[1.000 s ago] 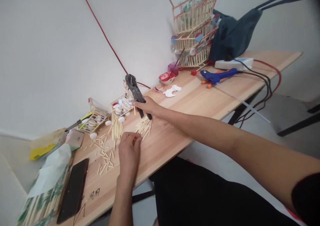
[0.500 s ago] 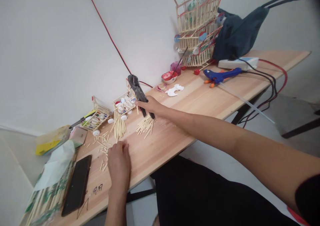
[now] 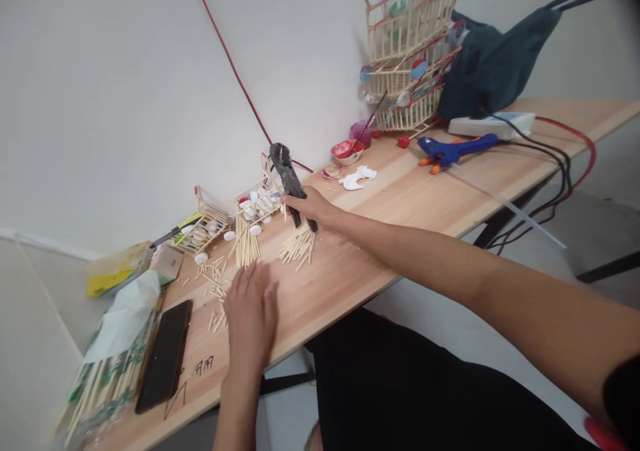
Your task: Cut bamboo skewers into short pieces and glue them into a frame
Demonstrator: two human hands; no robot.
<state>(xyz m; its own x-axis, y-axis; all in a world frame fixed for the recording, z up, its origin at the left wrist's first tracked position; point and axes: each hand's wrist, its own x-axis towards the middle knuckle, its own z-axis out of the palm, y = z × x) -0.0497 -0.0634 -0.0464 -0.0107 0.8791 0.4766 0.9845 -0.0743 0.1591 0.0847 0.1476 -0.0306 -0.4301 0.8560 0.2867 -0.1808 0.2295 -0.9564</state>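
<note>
Flattened out since last sec, L hand (image 3: 250, 311) rests open by cut sticks (image 3: 216, 283) nr table (image 3: 400, 201) front edge; R hand (image 3: 311, 208) clamps stiff, likely hefty cutting pliers (image 3: 289, 174) by handles, upright nr back edge.

The left hand (image 3: 251, 314), a second ago curled with fingertips pinched beside the pile of cut sticks (image 3: 299, 246) under the pliers (image 3: 290, 181), now lies flat on the surface (image 3: 400, 198), fingers spread, beside the scattered short stick pieces (image 3: 216, 291).
</note>
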